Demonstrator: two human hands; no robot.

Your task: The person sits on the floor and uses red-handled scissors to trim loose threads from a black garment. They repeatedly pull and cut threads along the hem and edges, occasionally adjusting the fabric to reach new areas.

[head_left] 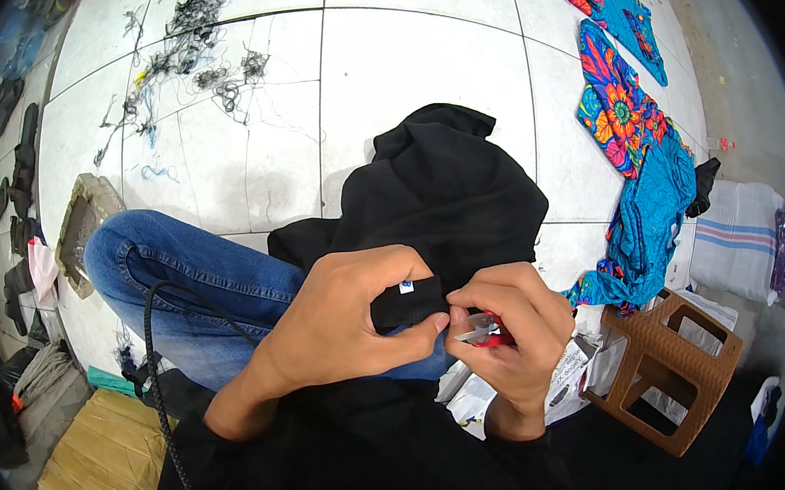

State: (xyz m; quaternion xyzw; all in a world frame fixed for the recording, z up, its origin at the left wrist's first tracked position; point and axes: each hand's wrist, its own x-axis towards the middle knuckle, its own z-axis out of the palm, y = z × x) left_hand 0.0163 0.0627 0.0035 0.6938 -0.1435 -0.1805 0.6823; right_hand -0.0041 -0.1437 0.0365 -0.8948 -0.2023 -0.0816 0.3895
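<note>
Black cloth [444,189], apparently a garment, lies bunched over my lap and the floor ahead of me. My left hand [330,319] is closed on a folded part of it, thumb and fingers curled round the edge. On that folded part shows a small white label [407,286] with a blue mark. My right hand [526,322] is closed round small red-handled thread snips [494,336], their metal blades pointing left. Its thumb and index fingertips meet at the cloth's right edge, beside my left thumb; whether they pinch cloth or a thread is too small to tell.
Tangled dark threads [197,27] are scattered on the white tiles at far left. Bright flower-patterned blue clothes [654,189] lie along the right. A brown plastic stool [621,358] lies tipped at my right. A worn tray-like frame [77,217] stands beside my left knee.
</note>
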